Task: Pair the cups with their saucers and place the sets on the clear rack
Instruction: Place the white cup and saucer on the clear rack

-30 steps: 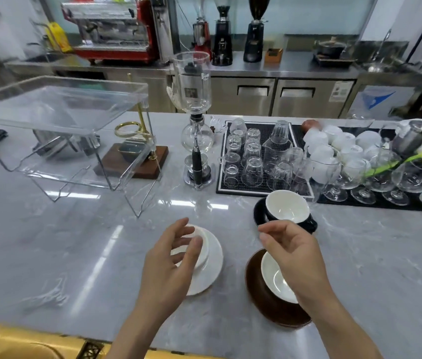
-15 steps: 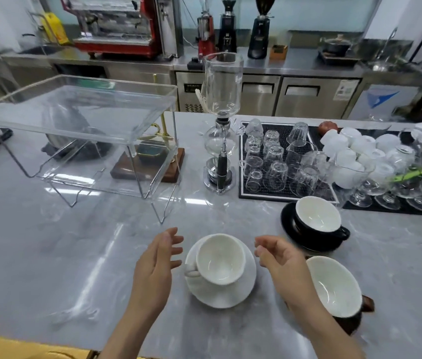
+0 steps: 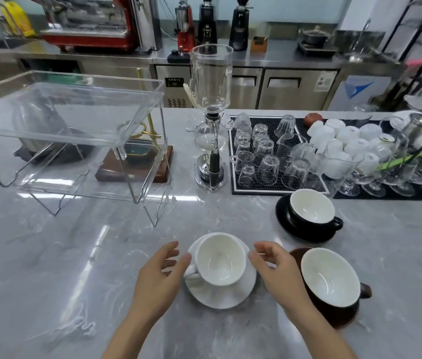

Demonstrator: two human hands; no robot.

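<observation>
clear rack stands at ten o'clock on the grey worktop; left hand and right hand, fingers spread and holding nothing, flank the white cup on its white saucer, brown cup at three o'clock, black cup on black saucer at one o'clock

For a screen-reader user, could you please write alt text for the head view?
Two open hands, left hand and right hand, flank a white cup on its white saucer on a grey counter. Black and brown sets sit right; the clear rack stands left.
</observation>
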